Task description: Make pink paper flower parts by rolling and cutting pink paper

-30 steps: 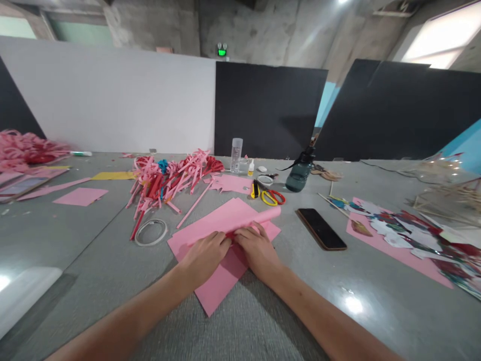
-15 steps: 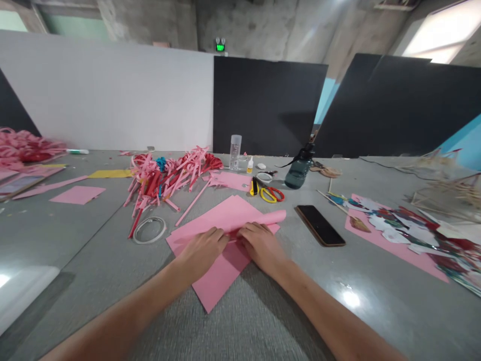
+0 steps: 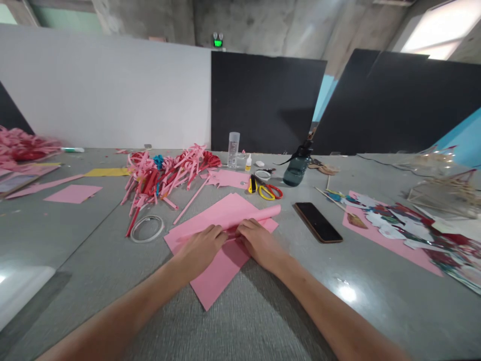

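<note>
Pink paper [image 3: 216, 283] lies on the grey table in front of me, a corner of it pointing toward me. Its middle is curled into a loose roll [image 3: 268, 212] that slants up to the right. My left hand [image 3: 206, 246] is closed on the left part of the roll, fingers bent over it. Close beside it, my right hand [image 3: 259, 241] grips the roll from the right, fingers curled. The thumbs and the paper's edge under the fingers are partly hidden.
Behind the paper are scissors [image 3: 267, 193], a small glue bottle [image 3: 248, 163] and a dark spray bottle [image 3: 295, 169]. A phone [image 3: 317, 222] lies at the right. Left are a tape roll [image 3: 147, 229] and heaped paper strips [image 3: 171, 173]. Paper scraps [image 3: 398, 228] cover the far right.
The roll's right end sits slightly lower, and my hands have shifted only a little while holding it. The whole view has moved slightly.
</note>
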`<state>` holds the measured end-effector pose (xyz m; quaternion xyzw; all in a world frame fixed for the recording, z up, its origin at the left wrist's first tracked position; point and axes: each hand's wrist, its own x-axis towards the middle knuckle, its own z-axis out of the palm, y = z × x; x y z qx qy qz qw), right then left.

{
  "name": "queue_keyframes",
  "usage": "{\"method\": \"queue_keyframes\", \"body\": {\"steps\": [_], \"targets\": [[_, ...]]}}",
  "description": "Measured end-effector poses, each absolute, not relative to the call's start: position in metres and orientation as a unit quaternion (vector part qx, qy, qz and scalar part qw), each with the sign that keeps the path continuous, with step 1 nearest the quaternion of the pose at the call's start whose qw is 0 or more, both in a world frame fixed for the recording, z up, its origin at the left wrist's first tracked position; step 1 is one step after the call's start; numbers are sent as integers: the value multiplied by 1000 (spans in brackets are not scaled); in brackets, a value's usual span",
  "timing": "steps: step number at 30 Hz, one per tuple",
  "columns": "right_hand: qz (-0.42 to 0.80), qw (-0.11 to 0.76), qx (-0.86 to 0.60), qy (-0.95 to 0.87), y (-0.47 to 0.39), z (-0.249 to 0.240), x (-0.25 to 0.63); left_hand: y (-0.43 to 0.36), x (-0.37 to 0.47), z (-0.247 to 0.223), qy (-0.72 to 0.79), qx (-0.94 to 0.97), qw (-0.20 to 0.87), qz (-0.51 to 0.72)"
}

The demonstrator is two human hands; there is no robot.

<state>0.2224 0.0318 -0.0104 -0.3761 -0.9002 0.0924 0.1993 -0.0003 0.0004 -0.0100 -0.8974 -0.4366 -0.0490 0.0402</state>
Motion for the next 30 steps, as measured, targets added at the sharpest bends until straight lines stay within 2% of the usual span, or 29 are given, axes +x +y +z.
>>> {"method": "queue_keyframes", "body": {"steps": [4, 10, 18, 30], "targets": [[108, 212, -361, -902, 33, -12, 223, 1, 0, -7, -447, -893, 13, -53], [121, 214, -343, -907, 35, -10, 223, 2, 2, -9, -448, -893, 28, -38], [98, 197, -349, -911, 34, -11, 222, 0, 1, -9, -450, -891, 41, -35], [94, 188, -376, -903, 32, -4, 220, 2, 1, -5, -448, -893, 4, -42]]}}
